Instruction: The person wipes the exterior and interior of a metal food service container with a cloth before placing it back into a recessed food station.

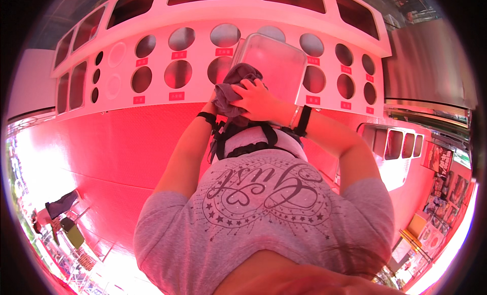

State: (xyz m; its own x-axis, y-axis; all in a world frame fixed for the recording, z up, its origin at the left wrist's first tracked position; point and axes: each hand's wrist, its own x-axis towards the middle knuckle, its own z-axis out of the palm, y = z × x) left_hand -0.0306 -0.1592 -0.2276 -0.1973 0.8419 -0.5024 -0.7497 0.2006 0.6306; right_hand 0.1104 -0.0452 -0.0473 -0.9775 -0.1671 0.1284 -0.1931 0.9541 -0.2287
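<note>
A dark, crumpled cloth is bunched between my two hands, near my waist. My right hand lies over it with the fingers spread and bent into the folds. Mostly hidden behind the cloth, my left hand holds it from the other side. Just beyond the hands, a clear rectangular lidless-looking container or pan rests on the white counter and covers part of its round openings. Its near corner is hidden behind my right forearm.
The white counter has rows of round openings with red labels bearing writing, and rectangular wells behind. A steel surface stands at the right. Lower right is a unit with metal compartments. A person and chairs are far left.
</note>
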